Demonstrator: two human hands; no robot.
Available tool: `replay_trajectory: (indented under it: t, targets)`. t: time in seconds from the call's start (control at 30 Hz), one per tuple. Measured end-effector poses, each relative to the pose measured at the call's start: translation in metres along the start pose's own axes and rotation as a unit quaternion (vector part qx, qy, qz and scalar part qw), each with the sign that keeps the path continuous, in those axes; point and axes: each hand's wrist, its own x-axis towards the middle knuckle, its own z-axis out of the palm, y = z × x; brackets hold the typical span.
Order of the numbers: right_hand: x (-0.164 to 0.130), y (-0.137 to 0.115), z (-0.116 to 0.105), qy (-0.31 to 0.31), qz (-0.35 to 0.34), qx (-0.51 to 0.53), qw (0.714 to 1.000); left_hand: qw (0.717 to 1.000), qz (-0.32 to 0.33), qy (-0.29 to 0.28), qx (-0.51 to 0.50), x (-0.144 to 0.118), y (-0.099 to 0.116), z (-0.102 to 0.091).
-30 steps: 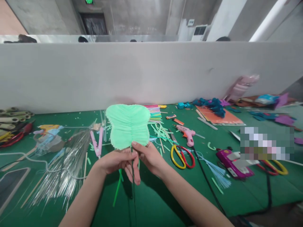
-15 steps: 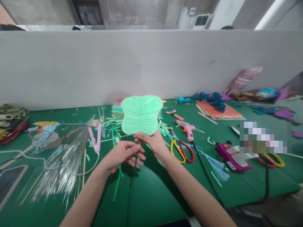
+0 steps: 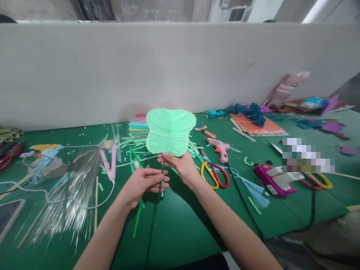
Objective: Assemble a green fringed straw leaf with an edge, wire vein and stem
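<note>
Our forearms are running off the bottom edge, so we are not seeing the elbows. The dark wire stem [image 3: 154, 221] is leaving the frame at the bottom too, its lower end cut off. Our right hand [image 3: 181, 165] is covering the base of the green crepe leaf [image 3: 169, 131], hiding where leaf and stem are joining. A pixelated block [image 3: 309, 155] is masking whatever is lying there (nothing readable beneath it). The tablet [image 3: 7, 221] and the rolls [image 3: 8, 134] are being clipped by the left edge. The pink bundle [image 3: 287, 88] against the partition is looking too blurred to identify.
</note>
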Motion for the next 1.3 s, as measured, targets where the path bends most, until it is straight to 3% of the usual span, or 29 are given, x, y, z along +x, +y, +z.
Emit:
replay_trajectory:
  t: [0.27, 0.5, 0.77, 1.0, 1.3]
  targets:
    - [0.002, 0.004, 0.003, 0.02, 0.003, 0.008, 1.0, 1.0, 0.0, 0.007, -0.008, 0.003, -0.005, 0.0]
    - [0.007, 0.002, -0.006, 0.053, -0.035, 0.024, 0.998, 0.999, -0.008, 0.015, 0.03, -0.01, -0.009, 0.006]
    - [0.009, -0.005, -0.009, 0.087, -0.064, 0.036, 0.994, 0.996, -0.046, -0.018, 0.07, -0.024, -0.013, 0.002]
    - [0.008, -0.005, -0.009, 0.111, -0.078, 0.038, 0.99, 0.996, -0.005, 0.051, 0.072, -0.034, -0.023, 0.007]
    - [0.005, -0.005, -0.004, 0.11, -0.088, 0.033, 0.989, 0.989, 0.022, 0.09, 0.113, -0.03, -0.035, 0.013]
